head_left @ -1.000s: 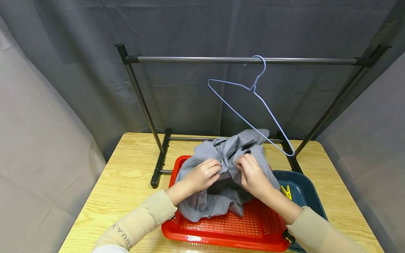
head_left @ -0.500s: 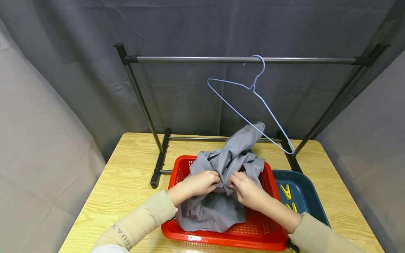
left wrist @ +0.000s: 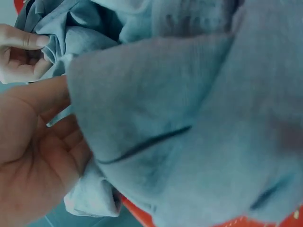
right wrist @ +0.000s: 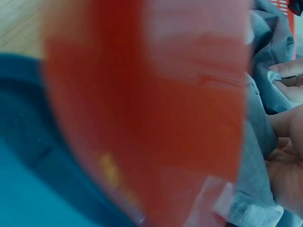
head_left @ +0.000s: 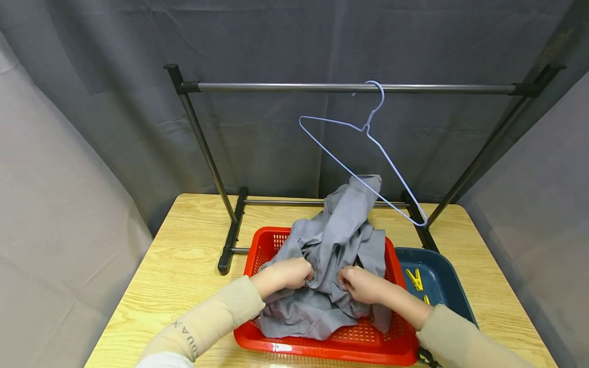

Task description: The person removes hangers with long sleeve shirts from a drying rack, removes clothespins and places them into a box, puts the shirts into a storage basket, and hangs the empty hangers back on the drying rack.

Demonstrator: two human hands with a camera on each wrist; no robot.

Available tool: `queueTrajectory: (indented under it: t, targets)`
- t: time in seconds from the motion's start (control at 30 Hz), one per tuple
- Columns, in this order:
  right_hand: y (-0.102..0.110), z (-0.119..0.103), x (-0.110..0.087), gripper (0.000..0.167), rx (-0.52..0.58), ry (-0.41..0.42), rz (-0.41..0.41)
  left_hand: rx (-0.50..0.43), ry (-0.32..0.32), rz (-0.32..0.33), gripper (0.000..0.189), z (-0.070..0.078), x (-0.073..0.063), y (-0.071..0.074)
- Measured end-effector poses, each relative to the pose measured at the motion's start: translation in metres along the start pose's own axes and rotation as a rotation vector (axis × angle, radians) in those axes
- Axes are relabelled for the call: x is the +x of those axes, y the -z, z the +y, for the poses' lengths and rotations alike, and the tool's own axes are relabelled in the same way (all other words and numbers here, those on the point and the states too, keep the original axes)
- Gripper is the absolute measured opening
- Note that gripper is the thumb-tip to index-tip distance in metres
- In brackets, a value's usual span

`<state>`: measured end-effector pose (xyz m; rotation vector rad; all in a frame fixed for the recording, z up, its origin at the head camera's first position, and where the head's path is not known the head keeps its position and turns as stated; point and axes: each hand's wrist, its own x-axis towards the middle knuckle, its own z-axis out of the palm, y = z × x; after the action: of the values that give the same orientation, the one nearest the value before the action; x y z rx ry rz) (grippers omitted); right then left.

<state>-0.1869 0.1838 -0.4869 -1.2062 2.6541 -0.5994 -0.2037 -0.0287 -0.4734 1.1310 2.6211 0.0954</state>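
A crumpled grey cloth garment (head_left: pixel 342 230) lies in the red basket (head_left: pixel 331 352), its upper end over the back rim and behind the hanger's lower bar in the head view. My left hand (head_left: pixel 294 272) pinches a fold near the middle of the cloth. To its right, my right hand (head_left: pixel 363 284) pinches another fold, fingers curled into the cloth. A dark slit shows in the garment (left wrist: pixel 142 94) close up in the left wrist view. Blurred red basket wall (right wrist: pixel 156 109) covers much of the right wrist view. What kind of garment it is, I cannot tell.
A lilac wire hanger (head_left: pixel 338 161) hangs from the metal rail (head_left: pixel 276 87) of a black-ended rack. Beside the basket stands a dark blue tray (head_left: pixel 446 276) holding yellow clothespins (head_left: pixel 415 280). All stand on a wooden table (head_left: pixel 156 276), with grey curtains around.
Both hands have moved down towards me with the folds they hold. The garment has drawn in from the basket's sides, and its far end reaches higher. The hanger hardly moves.
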Motion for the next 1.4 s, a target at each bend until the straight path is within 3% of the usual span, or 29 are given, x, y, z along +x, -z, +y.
queueTrajectory:
  t: [0.17,0.43,0.67,0.97,1.07,1.13,1.2,1.27,1.3,1.37,1.4]
  targets:
    - [-0.005,0.007,-0.001,0.018,0.059,-0.012,-0.059,0.031,0.015,-0.065,0.039,0.001,0.004,-0.009]
    - [-0.019,0.021,-0.005,0.019,0.091,-0.024,-0.064,0.058,0.059,-0.153,0.041,0.002,0.012,-0.018]
    - [-0.030,0.028,-0.006,0.016,0.040,-0.012,-0.065,0.094,0.076,-0.151,0.032,0.003,0.016,-0.027]
    - [-0.030,0.027,-0.006,0.013,0.055,-0.057,-0.110,0.053,0.104,-0.170,0.033,0.002,0.016,-0.028]
    - [-0.028,0.025,-0.007,0.013,0.075,-0.080,-0.131,0.056,0.122,-0.205,0.027,-0.009,0.033,-0.049]
    - [-0.024,0.023,-0.008,0.012,0.089,-0.093,-0.151,0.056,0.109,-0.203,0.020,-0.030,0.055,-0.083]
    - [-0.020,0.020,-0.008,0.011,0.107,-0.110,-0.178,0.064,0.069,-0.174,0.014,-0.056,0.082,-0.129]
    - [-0.015,0.018,-0.010,0.010,0.118,-0.126,-0.209,0.055,0.033,-0.153,0.014,-0.076,0.100,-0.161]
    - [-0.012,0.016,-0.010,0.010,0.123,-0.129,-0.227,0.045,0.014,-0.151,0.015,-0.081,0.104,-0.166]
    - [-0.006,0.014,-0.011,0.014,0.134,-0.135,-0.260,0.029,0.034,-0.183,0.016,-0.070,0.094,-0.145]
    - [-0.003,0.013,-0.012,0.017,0.138,-0.136,-0.270,0.014,0.050,-0.202,0.016,-0.060,0.085,-0.125]
